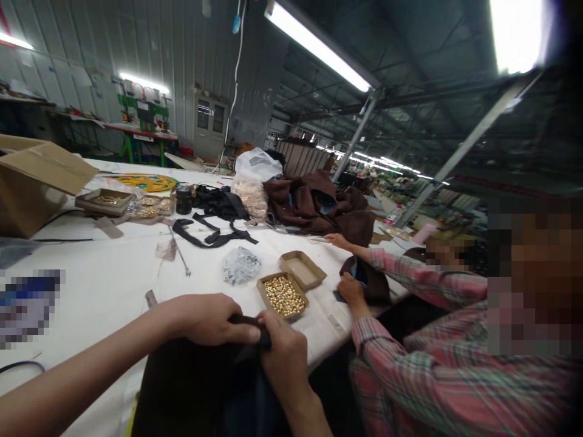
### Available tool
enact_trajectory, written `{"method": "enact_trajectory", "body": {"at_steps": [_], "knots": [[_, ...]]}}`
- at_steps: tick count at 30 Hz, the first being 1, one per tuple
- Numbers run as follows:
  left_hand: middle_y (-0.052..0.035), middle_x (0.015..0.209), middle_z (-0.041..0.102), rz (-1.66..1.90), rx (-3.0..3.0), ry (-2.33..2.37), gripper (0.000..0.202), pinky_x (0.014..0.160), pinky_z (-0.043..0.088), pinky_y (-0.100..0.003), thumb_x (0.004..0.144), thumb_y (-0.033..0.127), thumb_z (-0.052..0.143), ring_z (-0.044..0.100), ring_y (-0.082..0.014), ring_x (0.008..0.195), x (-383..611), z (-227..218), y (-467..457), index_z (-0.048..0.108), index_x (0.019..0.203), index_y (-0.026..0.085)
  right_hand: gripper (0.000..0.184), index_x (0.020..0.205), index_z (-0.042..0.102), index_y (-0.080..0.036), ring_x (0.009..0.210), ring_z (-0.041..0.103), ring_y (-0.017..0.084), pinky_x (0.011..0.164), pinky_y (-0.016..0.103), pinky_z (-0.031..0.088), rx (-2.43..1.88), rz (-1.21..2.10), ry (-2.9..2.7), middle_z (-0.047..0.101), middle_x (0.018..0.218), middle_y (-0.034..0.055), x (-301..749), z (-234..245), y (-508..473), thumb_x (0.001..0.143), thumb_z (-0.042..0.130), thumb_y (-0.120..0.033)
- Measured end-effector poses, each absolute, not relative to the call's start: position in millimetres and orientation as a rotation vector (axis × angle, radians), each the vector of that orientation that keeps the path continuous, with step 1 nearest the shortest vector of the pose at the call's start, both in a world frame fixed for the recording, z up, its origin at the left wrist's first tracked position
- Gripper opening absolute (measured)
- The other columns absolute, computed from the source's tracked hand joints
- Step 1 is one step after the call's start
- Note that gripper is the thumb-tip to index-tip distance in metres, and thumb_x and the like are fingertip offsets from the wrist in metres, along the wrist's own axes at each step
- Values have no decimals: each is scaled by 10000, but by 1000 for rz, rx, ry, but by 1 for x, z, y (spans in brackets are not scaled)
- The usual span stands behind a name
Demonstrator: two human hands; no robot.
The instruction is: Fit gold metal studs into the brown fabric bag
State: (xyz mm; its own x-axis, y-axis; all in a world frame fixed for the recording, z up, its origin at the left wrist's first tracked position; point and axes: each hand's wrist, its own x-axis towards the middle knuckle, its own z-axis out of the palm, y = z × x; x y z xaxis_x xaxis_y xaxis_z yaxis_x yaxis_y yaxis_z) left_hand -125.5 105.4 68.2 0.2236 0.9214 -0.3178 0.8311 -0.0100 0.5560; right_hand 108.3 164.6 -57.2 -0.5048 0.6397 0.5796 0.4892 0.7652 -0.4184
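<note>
Overhead, tube lights point(321, 45) glow; held fabric point(186, 382) edges a cluttered table point(113, 273).

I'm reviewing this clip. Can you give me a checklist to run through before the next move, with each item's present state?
1. Left hand has hold of the dark cloth: ok, thumb and fingers pinch its upper edge.
2. Right hand has hold of the same cloth: ok, gripping close beside the left.
3. Pinched edge lined up: cannot tell, the cloth is too dark.
4. Box of gold-coloured pieces uncovered: ok, it lies just beyond the right hand.
5. Plastic bag of small pieces opened: cannot tell.
6. Co-worker's nearer hand apart from the person's own: ok, a gap shows.
</note>
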Motion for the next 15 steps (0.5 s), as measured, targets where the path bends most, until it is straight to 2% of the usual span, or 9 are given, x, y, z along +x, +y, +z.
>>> {"method": "enact_trajectory", "body": {"at_steps": [2, 3, 5, 7, 8, 11, 13, 15], "knots": [[-105, 901, 835, 189, 1878, 1627, 783, 724, 516, -363, 1078, 816, 363, 758, -286, 816, -128, 70, 129, 845, 959, 211, 255, 971, 651, -245, 848, 762, 192, 776, 258, 523, -800, 179, -2240, 757, 894, 25, 108, -56, 164, 938, 532, -21], [-117, 888, 829, 210, 1901, 1665, 773, 737, 525, -366, 1105, 757, 339, 752, -286, 811, -128, 69, 144, 847, 949, 196, 289, 977, 644, -243, 851, 761, 194, 782, 258, 531, -757, 145, -2235, 758, 905, 32, 107, -57, 165, 906, 516, 7], [-123, 938, 838, 264, 1964, 1744, 551, 789, 538, -367, 1107, 568, 467, 755, -287, 863, -125, 63, 179, 852, 994, 191, 343, 1010, 637, -240, 870, 765, 198, 798, 264, 552, -669, 116, -2185, 772, 951, 45, 104, -62, 168, 863, 498, 37], [-108, 1027, 851, 298, 2040, 1793, 284, 868, 543, -358, 1034, 354, 605, 766, -284, 963, -116, 54, 214, 855, 1035, 220, 369, 1030, 630, -241, 903, 774, 205, 814, 281, 570, -620, 121, -2114, 782, 988, 52, 101, -67, 170, 852, 481, 46], [-95, 1046, 854, 301, 2077, 1806, 224, 894, 545, -352, 993, 274, 640, 772, -280, 998, -110, 49, 230, 857, 1035, 242, 371, 1030, 626, -242, 910, 777, 208, 813, 289, 574, -611, 122, -2077, 783, 993, 52, 99, -71, 172, 852, 476, 47], [-92, 1032, 854, 252, 2183, 1823, 180, 920, 564, -368, 918, 196, 704, 796, -306, 1050, -82, 31, 265, 858, 971, 272, 304, 996, 603, -245, 803, 766, 203, 712, 294, 547, -576, 62, -1961, 767, 921, 42, 91, -91, 177, 869, 493, 8], [-141, 1073, 853, 189, 2255, 1832, 115, 965, 581, -436, 841, 221, 803, 794, -384, 1122, -64, 17, 279, 853, 940, 250, 225, 938, 573, -249, 656, 727, 187, 588, 297, 478, -526, -55, -1885, 750, 839, 20, 79, -119, 187, 849, 541, -45], [-218, 1122, 842, 108, 2301, 1843, 230, 1003, 592, -531, 706, 194, 899, 782, -479, 1149, -52, 0, 292, 848, 930, 201, 263, 853, 527, -260, 535, 690, 149, 514, 290, 440, -568, -226, -1823, 741, 754, -44, 65, -155, 207, 769, 622, -30]]}}
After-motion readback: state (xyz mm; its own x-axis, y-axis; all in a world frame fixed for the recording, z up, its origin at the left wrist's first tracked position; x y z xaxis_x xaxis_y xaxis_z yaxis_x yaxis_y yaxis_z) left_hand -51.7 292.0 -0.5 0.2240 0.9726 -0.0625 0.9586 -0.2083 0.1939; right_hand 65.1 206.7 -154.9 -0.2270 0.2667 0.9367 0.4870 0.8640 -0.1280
